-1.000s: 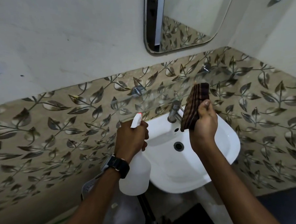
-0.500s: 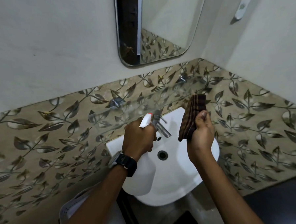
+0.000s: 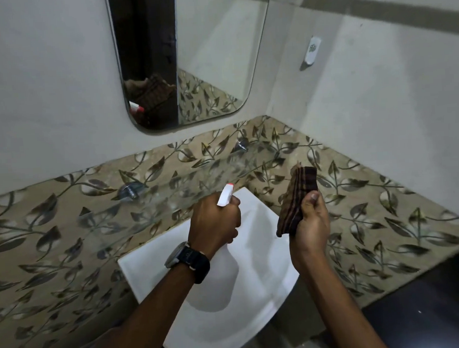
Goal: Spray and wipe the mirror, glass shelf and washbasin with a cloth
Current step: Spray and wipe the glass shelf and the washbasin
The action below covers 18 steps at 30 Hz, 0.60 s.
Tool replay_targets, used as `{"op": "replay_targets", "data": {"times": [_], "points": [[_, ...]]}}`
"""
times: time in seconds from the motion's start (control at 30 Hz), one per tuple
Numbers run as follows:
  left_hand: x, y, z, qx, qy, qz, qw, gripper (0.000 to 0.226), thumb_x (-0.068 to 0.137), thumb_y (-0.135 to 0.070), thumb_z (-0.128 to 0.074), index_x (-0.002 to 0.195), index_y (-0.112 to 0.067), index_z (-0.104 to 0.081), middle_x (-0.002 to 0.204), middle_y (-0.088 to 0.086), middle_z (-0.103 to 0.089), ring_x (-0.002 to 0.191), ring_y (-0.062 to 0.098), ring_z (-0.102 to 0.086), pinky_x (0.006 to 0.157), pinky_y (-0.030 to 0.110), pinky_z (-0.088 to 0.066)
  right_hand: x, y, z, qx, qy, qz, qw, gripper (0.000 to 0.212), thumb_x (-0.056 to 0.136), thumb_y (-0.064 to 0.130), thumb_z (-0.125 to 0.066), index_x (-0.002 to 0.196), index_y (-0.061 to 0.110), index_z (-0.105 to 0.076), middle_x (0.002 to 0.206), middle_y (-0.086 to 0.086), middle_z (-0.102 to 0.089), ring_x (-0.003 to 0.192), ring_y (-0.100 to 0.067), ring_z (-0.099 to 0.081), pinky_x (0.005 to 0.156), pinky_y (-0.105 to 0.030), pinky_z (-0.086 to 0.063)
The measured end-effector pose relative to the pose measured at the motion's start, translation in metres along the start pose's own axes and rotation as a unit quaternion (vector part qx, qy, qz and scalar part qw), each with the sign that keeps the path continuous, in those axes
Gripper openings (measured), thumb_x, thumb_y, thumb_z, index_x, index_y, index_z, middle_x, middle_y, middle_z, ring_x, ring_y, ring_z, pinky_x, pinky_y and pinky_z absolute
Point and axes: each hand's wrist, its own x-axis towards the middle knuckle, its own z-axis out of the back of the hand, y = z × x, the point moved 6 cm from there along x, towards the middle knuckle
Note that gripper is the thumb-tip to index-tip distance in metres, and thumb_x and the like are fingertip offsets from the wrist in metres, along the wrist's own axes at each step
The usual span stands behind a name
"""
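Note:
My left hand (image 3: 214,222) grips a white spray bottle (image 3: 225,196) with a red-tipped nozzle, held over the white washbasin (image 3: 261,300). Its nozzle points up toward the clear glass shelf (image 3: 171,195), which juts from the leaf-patterned tiles just beyond my hands. My right hand (image 3: 309,228) holds a folded dark brown striped cloth (image 3: 299,199) upright beside the bottle. The rounded mirror (image 3: 187,56) hangs on the wall above the shelf and reflects the cloth and the nozzle. The tap is hidden behind my left hand.
Two chrome brackets (image 3: 129,191) (image 3: 241,145) fix the shelf to the tiled band. A side wall meets the mirror wall at the right corner and carries a small white fitting (image 3: 312,49). Dark floor shows at the lower right.
The view has tilted upward, bringing more of the mirror into sight. Both hands have risen toward the glass shelf, the bottle and cloth still held.

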Motion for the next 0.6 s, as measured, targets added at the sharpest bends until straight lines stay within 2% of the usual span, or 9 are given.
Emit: {"op": "replay_targets", "data": {"times": [0.07,0.1,0.17,0.2,0.27,0.33,0.4,0.47,0.6], "points": [[0.003,0.002,-0.001,-0.031,0.003,0.011,0.999,0.019,0.091,-0.013,-0.058,0.084,-0.001,-0.07,0.059,0.006,-0.063,0.044,0.026,-0.052,0.044,0.028,-0.044,0.015,0.002,0.001,-0.041,0.002,0.008,0.999,0.027,0.109,0.029,-0.042,0.1,0.019,-0.066,0.088,-0.006,-0.059,0.088,-0.023,-0.056,0.083,-0.04,-0.044],[0.005,0.003,0.0,-0.043,0.001,0.015,0.999,0.018,0.092,-0.011,-0.058,0.084,0.0,-0.07,0.056,0.003,-0.061,0.042,0.025,-0.05,0.042,0.027,-0.042,0.026,0.004,0.0,-0.067,0.001,0.012,0.998,0.026,0.109,0.027,-0.041,0.106,0.016,-0.065,0.086,-0.004,-0.06,0.083,-0.02,-0.059,0.08,-0.035,-0.047],[0.008,0.005,0.006,-0.06,-0.012,0.023,0.998,0.013,0.089,-0.007,-0.06,0.084,0.001,-0.07,0.05,0.0,-0.058,0.04,0.024,-0.048,0.04,0.026,-0.04,0.055,0.004,-0.008,-0.132,0.007,0.038,0.991,0.025,0.11,0.023,-0.039,0.108,0.016,-0.064,0.082,0.002,-0.058,0.07,-0.004,-0.059,0.072,-0.027,-0.047],[0.008,0.004,0.011,-0.061,-0.019,0.023,0.998,0.011,0.086,-0.006,-0.061,0.084,0.0,-0.07,0.049,0.001,-0.059,0.039,0.024,-0.049,0.041,0.026,-0.04,0.072,0.002,-0.015,-0.166,0.022,0.05,0.985,0.026,0.11,0.023,-0.038,0.109,0.017,-0.064,0.084,0.004,-0.059,0.07,-0.002,-0.057,0.072,-0.028,-0.046],[0.008,0.0,0.023,-0.054,-0.031,0.016,0.998,0.009,0.081,-0.006,-0.063,0.083,-0.001,-0.07,0.053,0.013,-0.063,0.038,0.026,-0.053,0.044,0.029,-0.042,0.11,-0.011,-0.03,-0.245,0.053,0.058,0.966,0.032,0.109,0.027,-0.037,0.126,0.015,-0.062,0.102,-0.001,-0.065,0.09,-0.013,-0.059,0.079,-0.031,-0.045],[0.009,-0.001,0.039,-0.06,-0.053,0.016,0.997,0.01,0.078,-0.002,-0.062,0.084,0.001,-0.069,0.062,0.023,-0.068,0.039,0.026,-0.053,0.044,0.03,-0.041,0.147,-0.023,-0.047,-0.333,0.08,0.071,0.937,0.041,0.107,0.038,-0.036,0.141,0.023,-0.054,0.124,-0.01,-0.067,0.103,-0.024,-0.06,0.087,-0.036,-0.048],[0.009,0.002,0.054,-0.089,-0.077,0.033,0.993,0.013,0.076,0.005,-0.058,0.083,0.003,-0.068,0.063,0.022,-0.063,0.04,0.024,-0.047,0.044,0.03,-0.039,0.177,-0.028,-0.07,-0.391,0.115,0.08,0.91,0.044,0.105,0.043,-0.035,0.142,0.027,-0.052,0.133,-0.013,-0.065,0.109,-0.03,-0.062,0.092,-0.04,-0.048],[0.008,0.004,0.071,-0.102,-0.098,0.04,0.989,0.017,0.075,0.007,-0.057,0.083,0.0,-0.071,0.064,0.018,-0.064,0.04,0.025,-0.046,0.046,0.034,-0.038,0.202,-0.033,-0.093,-0.415,0.145,0.088,0.894,0.042,0.108,0.034,-0.036,0.144,0.019,-0.052,0.141,-0.013,-0.06,0.125,-0.031,-0.057,0.1,-0.035,-0.043],[0.001,0.005,0.104,-0.08,-0.134,0.043,0.987,0.024,0.077,0.009,-0.057,0.083,-0.007,-0.074,0.083,0.022,-0.073,0.042,0.027,-0.05,0.042,0.031,-0.042,0.232,-0.049,-0.113,-0.471,0.146,0.081,0.866,0.042,0.109,0.03,-0.035,0.145,0.013,-0.05,0.147,-0.018,-0.054,0.134,-0.037,-0.051,0.107,-0.037,-0.039]]}}
